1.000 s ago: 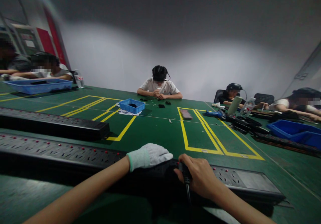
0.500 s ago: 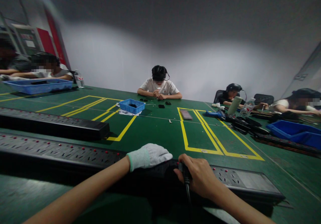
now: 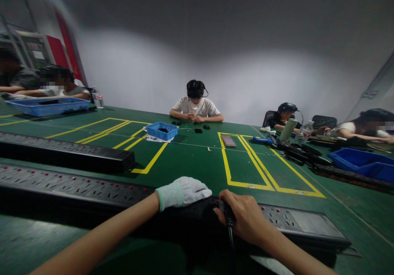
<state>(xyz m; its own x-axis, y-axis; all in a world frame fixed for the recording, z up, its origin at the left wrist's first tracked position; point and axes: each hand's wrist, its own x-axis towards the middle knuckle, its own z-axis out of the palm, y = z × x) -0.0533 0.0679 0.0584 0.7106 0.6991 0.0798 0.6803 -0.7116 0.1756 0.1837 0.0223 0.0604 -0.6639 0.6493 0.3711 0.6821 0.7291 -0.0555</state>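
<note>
A long black power strip (image 3: 83,189) with red lights and many sockets runs across the near side of the green table. My left hand (image 3: 187,191), in a pale glove with a green cuff, lies over the top of the strip; its fingers are together and point right. Just right of it my bare right hand (image 3: 243,213) is closed round a black plug (image 3: 228,215) at the strip. A black cable hangs down from the plug. The plug's front end is hidden, so its fit in a socket cannot be seen.
A second black strip (image 3: 67,154) lies behind at the left. Beyond it stand a small blue bin (image 3: 161,131) and a large blue tray (image 3: 49,106). At the right are a blue tray (image 3: 363,164), a green bottle (image 3: 288,130) and black items. Several people sit round the table (image 3: 191,160).
My two hands and the plug stay in place. The person across the table has brought their hands slightly lower and closer together.
</note>
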